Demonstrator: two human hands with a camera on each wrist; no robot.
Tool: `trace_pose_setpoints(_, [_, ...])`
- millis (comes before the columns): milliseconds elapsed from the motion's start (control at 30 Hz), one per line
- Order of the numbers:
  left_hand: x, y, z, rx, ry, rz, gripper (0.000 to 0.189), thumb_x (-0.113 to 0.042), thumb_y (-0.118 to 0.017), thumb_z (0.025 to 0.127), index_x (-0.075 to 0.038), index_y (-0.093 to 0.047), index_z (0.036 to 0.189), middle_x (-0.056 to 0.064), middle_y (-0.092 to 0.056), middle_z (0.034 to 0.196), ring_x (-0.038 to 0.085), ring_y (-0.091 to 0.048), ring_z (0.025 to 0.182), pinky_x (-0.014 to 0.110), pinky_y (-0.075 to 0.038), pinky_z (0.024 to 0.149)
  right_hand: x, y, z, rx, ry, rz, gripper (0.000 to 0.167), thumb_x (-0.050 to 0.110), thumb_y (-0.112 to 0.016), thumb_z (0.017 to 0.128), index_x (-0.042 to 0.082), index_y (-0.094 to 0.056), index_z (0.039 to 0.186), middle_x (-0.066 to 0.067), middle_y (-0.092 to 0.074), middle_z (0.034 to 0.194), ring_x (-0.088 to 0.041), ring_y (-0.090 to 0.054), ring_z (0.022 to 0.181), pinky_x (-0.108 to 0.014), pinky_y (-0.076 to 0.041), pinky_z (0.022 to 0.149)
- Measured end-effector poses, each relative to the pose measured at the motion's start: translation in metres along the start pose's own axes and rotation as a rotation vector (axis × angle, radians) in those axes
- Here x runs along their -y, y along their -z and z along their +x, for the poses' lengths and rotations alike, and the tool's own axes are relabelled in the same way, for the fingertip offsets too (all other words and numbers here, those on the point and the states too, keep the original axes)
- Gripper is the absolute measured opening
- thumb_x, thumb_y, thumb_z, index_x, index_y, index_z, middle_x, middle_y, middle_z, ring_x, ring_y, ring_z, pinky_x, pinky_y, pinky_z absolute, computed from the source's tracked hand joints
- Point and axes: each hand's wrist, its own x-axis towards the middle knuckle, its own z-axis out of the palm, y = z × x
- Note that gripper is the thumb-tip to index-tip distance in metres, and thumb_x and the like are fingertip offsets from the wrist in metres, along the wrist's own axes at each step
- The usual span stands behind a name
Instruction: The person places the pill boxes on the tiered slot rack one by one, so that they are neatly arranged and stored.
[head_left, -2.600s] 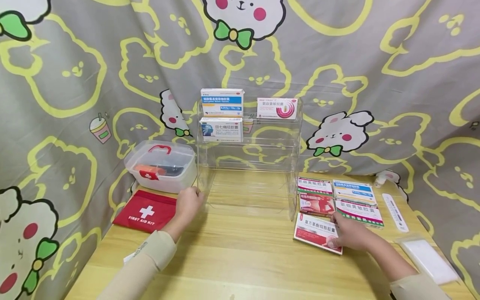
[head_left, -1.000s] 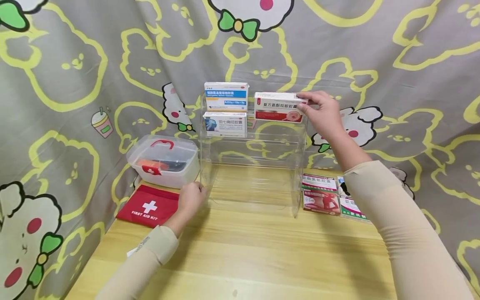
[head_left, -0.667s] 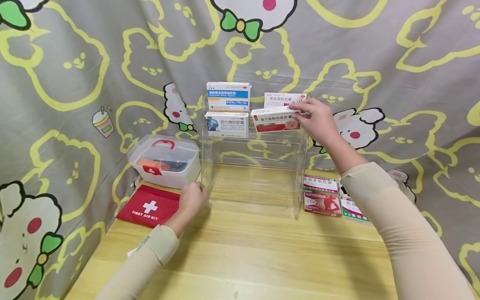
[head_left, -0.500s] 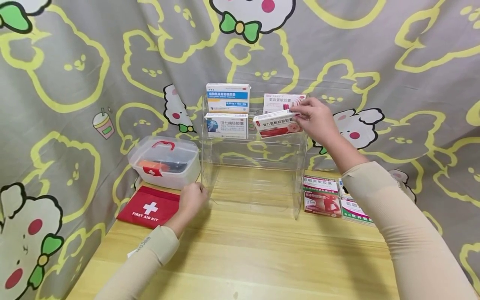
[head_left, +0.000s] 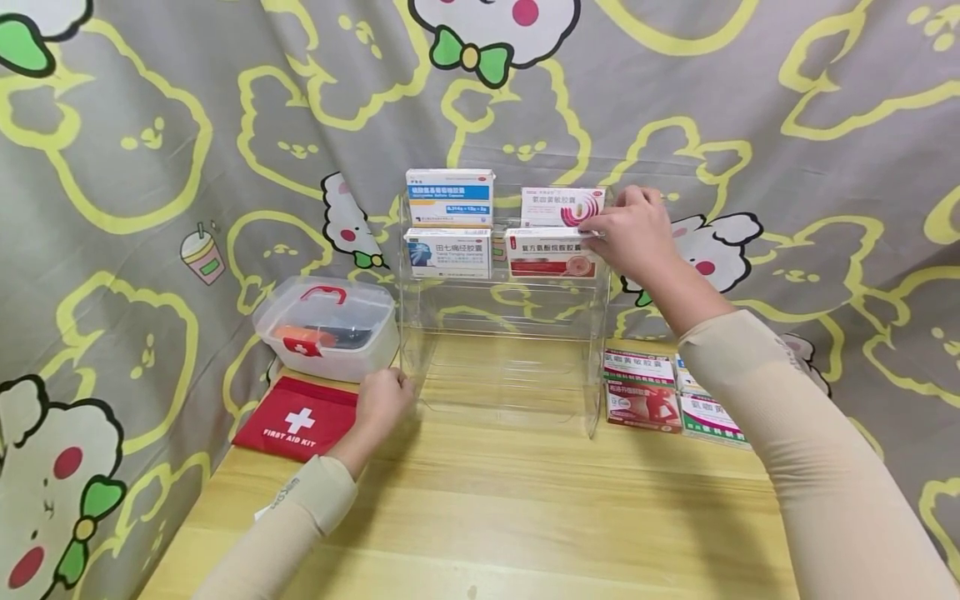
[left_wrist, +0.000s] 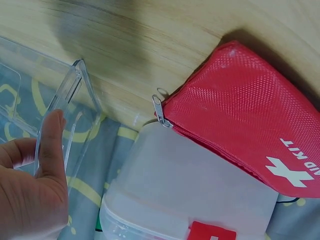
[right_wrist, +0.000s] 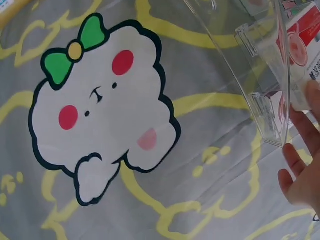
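Note:
A clear acrylic display rack (head_left: pixel 517 322) stands on the wooden table with medicine boxes on its two upper tiers. My left hand (head_left: pixel 385 404) pinches the rack's left side panel between thumb and fingers, plain in the left wrist view. My right hand (head_left: pixel 637 233) has its fingertips at the top right corner of a white-and-red medicine box (head_left: pixel 551 254), pinching it on the second tier. Behind it on the top tier sits a white-and-pink box (head_left: pixel 551 207). At left are a blue-and-white box (head_left: pixel 450 198) and, one tier lower, a white box with a blue picture (head_left: pixel 450 254).
Right of the rack lie several medicine boxes, among them a red one (head_left: pixel 642 406) and a white-and-green one (head_left: pixel 712 417). A red first aid pouch (head_left: pixel 300 421) and a translucent lidded box (head_left: pixel 330 325) lie at left. A patterned curtain (head_left: pixel 675 92) hangs behind.
My right hand has taken the white-and-red medicine box from the table up to the rack, then lowered it, levelled, onto the second tier. My left hand has kept its grip.

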Motion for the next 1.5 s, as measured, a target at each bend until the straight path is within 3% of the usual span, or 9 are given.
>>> trace_pose_setpoints(100, [-0.001, 0.000, 0.000, -0.013, -0.019, 0.001, 0.023, -0.006, -0.054, 0.076, -0.010, -0.056, 0.054, 0.004, -0.058, 0.056, 0.023, -0.052, 0.054, 0.036, -0.043, 0.052, 0.000, 0.003, 0.001, 0.063, -0.020, -0.091, 0.023, 0.027, -0.067, 0.086, 0.021, -0.071, 0.107, -0.005, -0.069, 0.085, -0.031, -0.039, 0.098, -0.053, -0.024, 0.097])
trace_pose_setpoints(233, [-0.003, 0.000, 0.001, -0.035, -0.040, 0.000, 0.022, -0.006, -0.054, 0.075, -0.009, -0.057, 0.054, 0.005, -0.059, 0.057, 0.025, -0.055, 0.054, 0.038, -0.045, 0.053, -0.001, 0.007, 0.002, 0.117, -0.020, -0.168, 0.018, 0.026, -0.060, 0.091, 0.018, -0.070, 0.103, -0.008, -0.065, 0.092, -0.033, -0.037, 0.101, -0.053, -0.026, 0.093])
trace_pose_setpoints(633, [-0.007, 0.001, 0.001, -0.027, -0.041, -0.005, 0.021, -0.005, -0.053, 0.075, -0.009, -0.061, 0.056, 0.006, -0.062, 0.060, 0.026, -0.058, 0.058, 0.039, -0.047, 0.055, 0.010, 0.005, 0.001, 0.105, 0.011, -0.331, 0.017, 0.006, -0.056, 0.088, 0.009, -0.070, 0.098, -0.009, -0.060, 0.091, -0.032, -0.036, 0.098, -0.046, -0.029, 0.088])
trace_pose_setpoints(733, [-0.006, 0.000, 0.001, -0.031, -0.043, -0.008, 0.021, -0.005, -0.053, 0.075, -0.009, -0.059, 0.055, 0.005, -0.061, 0.058, 0.026, -0.057, 0.057, 0.038, -0.046, 0.054, 0.012, 0.002, -0.005, 0.038, 0.026, -0.308, 0.021, 0.017, -0.059, 0.088, 0.006, -0.066, 0.105, -0.011, -0.058, 0.100, -0.033, -0.035, 0.108, -0.048, -0.029, 0.091])
trace_pose_setpoints(933, [-0.003, -0.001, 0.001, -0.022, -0.049, -0.011, 0.023, -0.005, -0.053, 0.075, -0.009, -0.057, 0.053, 0.005, -0.059, 0.057, 0.024, -0.054, 0.055, 0.037, -0.044, 0.053, 0.014, 0.001, -0.017, -0.414, 0.158, -0.189, 0.030, 0.016, -0.053, 0.087, 0.006, -0.064, 0.114, -0.017, -0.056, 0.122, -0.036, -0.040, 0.124, -0.051, -0.034, 0.094])
trace_pose_setpoints(1000, [-0.002, 0.000, 0.000, -0.017, -0.043, -0.013, 0.023, -0.005, -0.053, 0.075, -0.009, -0.058, 0.053, 0.004, -0.060, 0.057, 0.023, -0.054, 0.055, 0.037, -0.045, 0.054, 0.013, 0.007, -0.020, -0.475, 0.161, -0.126, 0.029, 0.016, -0.051, 0.087, 0.008, -0.066, 0.111, -0.016, -0.057, 0.122, -0.036, -0.040, 0.124, -0.051, -0.033, 0.094])
trace_pose_setpoints(1100, [0.000, 0.001, -0.001, -0.011, -0.026, -0.012, 0.023, -0.005, -0.053, 0.075, -0.009, -0.056, 0.052, 0.004, -0.057, 0.056, 0.022, -0.051, 0.054, 0.036, -0.043, 0.053, 0.007, 0.020, -0.026, -0.405, 0.094, -0.061, 0.030, 0.019, -0.049, 0.087, 0.010, -0.066, 0.110, -0.016, -0.055, 0.124, -0.036, -0.035, 0.128, -0.052, -0.029, 0.097])
trace_pose_setpoints(1333, [0.001, 0.002, -0.002, -0.002, -0.015, -0.011, 0.023, -0.007, -0.056, 0.076, -0.009, -0.054, 0.053, 0.005, -0.056, 0.055, 0.025, -0.050, 0.055, 0.037, -0.041, 0.052, -0.022, 0.037, -0.062, -0.069, -0.177, 0.020, 0.029, 0.022, -0.043, 0.090, 0.011, -0.066, 0.105, -0.016, -0.043, 0.137, -0.035, -0.020, 0.137, -0.058, -0.017, 0.105])
trace_pose_setpoints(1500, [0.002, 0.004, 0.000, 0.030, -0.001, -0.019, 0.019, -0.009, -0.057, 0.079, -0.007, -0.061, 0.061, 0.009, -0.063, 0.063, 0.028, -0.056, 0.058, 0.041, -0.045, 0.055, -0.045, 0.030, -0.097, 0.047, -0.255, 0.075, 0.030, 0.021, -0.046, 0.090, 0.010, -0.064, 0.112, -0.020, -0.044, 0.134, -0.040, -0.026, 0.130, -0.061, -0.020, 0.099])
